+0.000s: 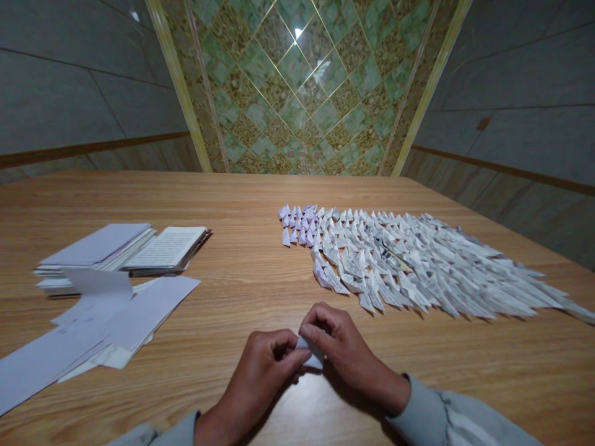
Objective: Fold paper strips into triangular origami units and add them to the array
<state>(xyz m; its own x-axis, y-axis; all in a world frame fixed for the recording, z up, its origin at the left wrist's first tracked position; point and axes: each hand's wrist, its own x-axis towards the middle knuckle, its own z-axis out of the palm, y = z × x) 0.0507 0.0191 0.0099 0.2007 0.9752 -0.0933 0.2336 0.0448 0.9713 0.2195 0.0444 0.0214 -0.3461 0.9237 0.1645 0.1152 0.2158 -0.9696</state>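
Just above the table, near its front edge, my two hands meet around a small folded piece of pale paper (pixel 316 358). My left hand (pixel 267 368) pinches its left side between thumb and fingers. On the upper right of the same piece, my right hand (pixel 346 353) is closed, thumb against curled fingers. Part of the paper is hidden behind the fingers. Beyond my right hand stand rows of small folded paper pieces (pixel 400 260), mostly white with print, with a lilac group (pixel 300 223) at their left end.
At the left lie a stack of lilac and white paper (pixel 97 244) and a printed stack (pixel 167 248). Loose paper sheets (pixel 153 310) spread in front of them. The wooden table (pixel 223 204) reaches back toward a green and brown tiled wall (pixel 302 80).
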